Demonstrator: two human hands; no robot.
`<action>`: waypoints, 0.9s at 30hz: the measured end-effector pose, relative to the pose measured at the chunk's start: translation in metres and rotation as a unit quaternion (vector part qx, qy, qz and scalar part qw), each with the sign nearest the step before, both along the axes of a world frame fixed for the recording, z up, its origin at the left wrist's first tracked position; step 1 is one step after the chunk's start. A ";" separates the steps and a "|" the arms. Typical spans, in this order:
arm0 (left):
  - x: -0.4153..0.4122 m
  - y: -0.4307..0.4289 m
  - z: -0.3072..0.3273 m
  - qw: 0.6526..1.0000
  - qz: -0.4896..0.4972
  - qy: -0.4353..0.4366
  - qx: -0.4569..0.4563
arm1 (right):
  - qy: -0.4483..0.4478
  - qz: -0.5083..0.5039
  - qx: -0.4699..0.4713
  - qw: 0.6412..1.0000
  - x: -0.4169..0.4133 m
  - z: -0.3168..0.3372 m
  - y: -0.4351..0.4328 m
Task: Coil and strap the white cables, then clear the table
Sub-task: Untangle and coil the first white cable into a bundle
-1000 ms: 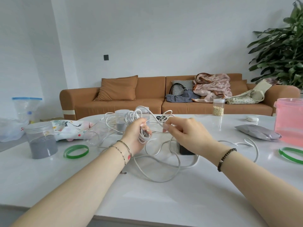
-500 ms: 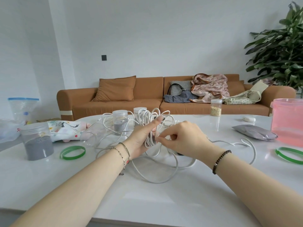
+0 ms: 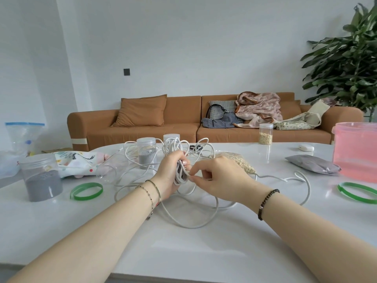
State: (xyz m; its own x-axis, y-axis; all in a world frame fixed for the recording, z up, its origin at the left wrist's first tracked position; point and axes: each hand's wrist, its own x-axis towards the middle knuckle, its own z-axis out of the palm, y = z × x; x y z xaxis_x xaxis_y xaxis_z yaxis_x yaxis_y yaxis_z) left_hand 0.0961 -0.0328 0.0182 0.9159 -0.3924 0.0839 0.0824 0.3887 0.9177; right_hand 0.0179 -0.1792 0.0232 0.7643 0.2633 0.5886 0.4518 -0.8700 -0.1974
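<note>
Fingers of your left hand curl round the half-wound white cable bundle above the table; your right hand pinches a loose strand beside it. Mid-coil, I judge: next, draw slack from the sprawled loops and lay another turn.

One view only, worn on your head: wide-angle, facing forward and tipped down across the table. Your forearms enter from the bottom edge, and your left hand and right hand sit close in, dead centre. Past the far rim you look squarely at the sofa and wall, well back.
</note>
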 end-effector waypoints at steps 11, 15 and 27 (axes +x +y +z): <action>0.020 0.001 -0.004 0.981 0.185 -0.060 -0.021 | 0.086 0.053 0.116 0.988 -0.001 0.001 0.001; 0.018 0.005 0.006 0.944 0.269 0.007 -0.192 | 0.135 0.074 0.126 0.980 -0.005 0.002 0.002; -0.002 0.011 0.017 0.962 -0.052 0.085 -0.254 | 0.065 -0.142 0.008 0.988 0.006 0.007 -0.013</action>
